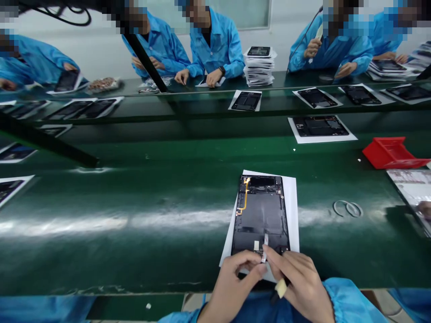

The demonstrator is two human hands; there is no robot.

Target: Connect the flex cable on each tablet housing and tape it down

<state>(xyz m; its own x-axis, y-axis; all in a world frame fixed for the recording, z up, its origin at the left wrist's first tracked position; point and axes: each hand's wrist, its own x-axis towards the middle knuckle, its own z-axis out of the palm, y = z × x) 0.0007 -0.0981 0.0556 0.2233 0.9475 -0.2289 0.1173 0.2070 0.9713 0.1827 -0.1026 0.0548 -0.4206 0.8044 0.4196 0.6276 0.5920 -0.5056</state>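
A black tablet housing [261, 215] lies on a white sheet [292, 202] in front of me, its inside facing up. An orange flex cable [246, 197] runs along its upper left side. Near the housing's lower edge, my left hand [237, 276] is closed, thumb and index pinching at the lower end of a narrow white strip [266, 241]. The index finger of my right hand [301, 278] touches that strip. Inside the curled right fingers sits a dark, thin tool with a cream-coloured band [280, 288]; its tip is hidden.
A red bin [390, 152] and pale rings [348, 208] are to the right on the green bench [151, 251]. A dark post [50, 143] slants at left. More housings [319, 125] lie on sheets beyond. Co-workers in blue [215, 45] sit opposite, beside a tall stack [259, 67].
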